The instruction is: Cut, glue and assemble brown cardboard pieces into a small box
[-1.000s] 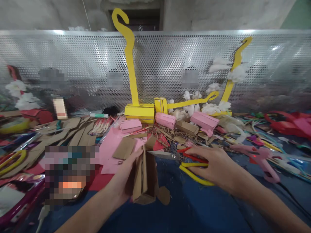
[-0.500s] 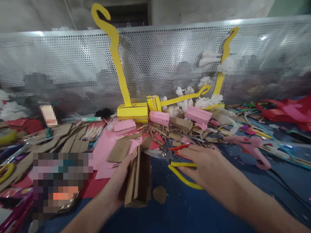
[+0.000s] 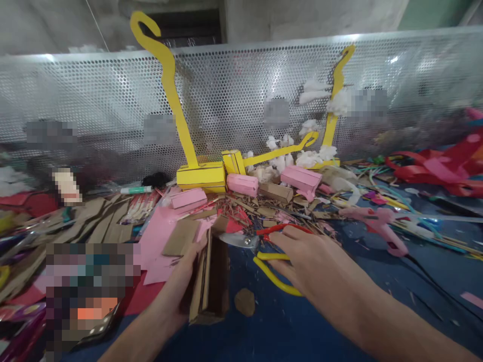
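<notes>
My left hand [image 3: 184,274] is closed around the side of an open, folded cardboard box [image 3: 217,281], which stands tilted with its hollow toward the right. My right hand [image 3: 302,251] grips a pair of scissors [image 3: 241,240] with red and yellow handles. The scissor blades point left and reach the far end of the box; whether they are cutting the card there I cannot tell. A small scrap of cardboard [image 3: 245,301] lies on the blue table just right of the box. Left of the box, a flat cardboard piece [image 3: 181,237] rests on pink paper [image 3: 160,266].
Yellow hook-topped stands [image 3: 202,177] rise along a perforated metal barrier [image 3: 234,85]. Pink boxes [image 3: 242,184] and cut scraps lie before them. A pink glue gun [image 3: 388,226] with its black cord lies at right, red ribbon [image 3: 445,171] beyond. Cardboard strips [image 3: 86,221] cover the left.
The whole view has shifted slightly, so the scene sits a little further left and lower. Both hands keep their hold on the box and scissors, with almost no change between them.
</notes>
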A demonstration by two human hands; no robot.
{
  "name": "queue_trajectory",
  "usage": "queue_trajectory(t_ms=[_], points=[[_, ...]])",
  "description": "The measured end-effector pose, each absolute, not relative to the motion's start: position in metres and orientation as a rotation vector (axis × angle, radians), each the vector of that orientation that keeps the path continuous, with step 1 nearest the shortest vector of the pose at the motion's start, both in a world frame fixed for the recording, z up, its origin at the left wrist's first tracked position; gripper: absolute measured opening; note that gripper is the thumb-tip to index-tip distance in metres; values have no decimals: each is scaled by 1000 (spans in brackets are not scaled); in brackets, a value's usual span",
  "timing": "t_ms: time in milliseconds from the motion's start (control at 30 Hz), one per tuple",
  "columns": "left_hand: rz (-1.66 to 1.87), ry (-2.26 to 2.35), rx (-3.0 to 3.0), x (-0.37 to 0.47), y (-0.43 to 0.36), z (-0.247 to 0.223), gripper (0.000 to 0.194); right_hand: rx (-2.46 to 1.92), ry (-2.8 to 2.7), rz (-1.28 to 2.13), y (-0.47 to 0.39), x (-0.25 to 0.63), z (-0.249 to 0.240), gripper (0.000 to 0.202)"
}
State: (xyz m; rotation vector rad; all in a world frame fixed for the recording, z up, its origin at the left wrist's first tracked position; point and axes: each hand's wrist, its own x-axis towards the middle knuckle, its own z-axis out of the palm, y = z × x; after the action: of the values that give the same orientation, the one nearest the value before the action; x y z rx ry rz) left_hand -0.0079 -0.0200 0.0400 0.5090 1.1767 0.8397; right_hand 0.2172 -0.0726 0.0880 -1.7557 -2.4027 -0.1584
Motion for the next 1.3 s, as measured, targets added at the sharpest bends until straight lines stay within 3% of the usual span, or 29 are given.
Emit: queue_trajectory(t_ms=[467,667,967,1300], points=[[916,1108,635,-15,-17,35,42,-1367,-2431,-347,-84,233,80,13],[1015,914,898,-14,-23,35,58,-1318,-2298,-400,-93,246,67,15],[1097,744,1257,-20,-23,22,32,-1249,-2201,-417,-98,250,60,24],[1091,768,1470,-29,-19,12,31,-1113,-2319,-593,-106,258,66,21]])
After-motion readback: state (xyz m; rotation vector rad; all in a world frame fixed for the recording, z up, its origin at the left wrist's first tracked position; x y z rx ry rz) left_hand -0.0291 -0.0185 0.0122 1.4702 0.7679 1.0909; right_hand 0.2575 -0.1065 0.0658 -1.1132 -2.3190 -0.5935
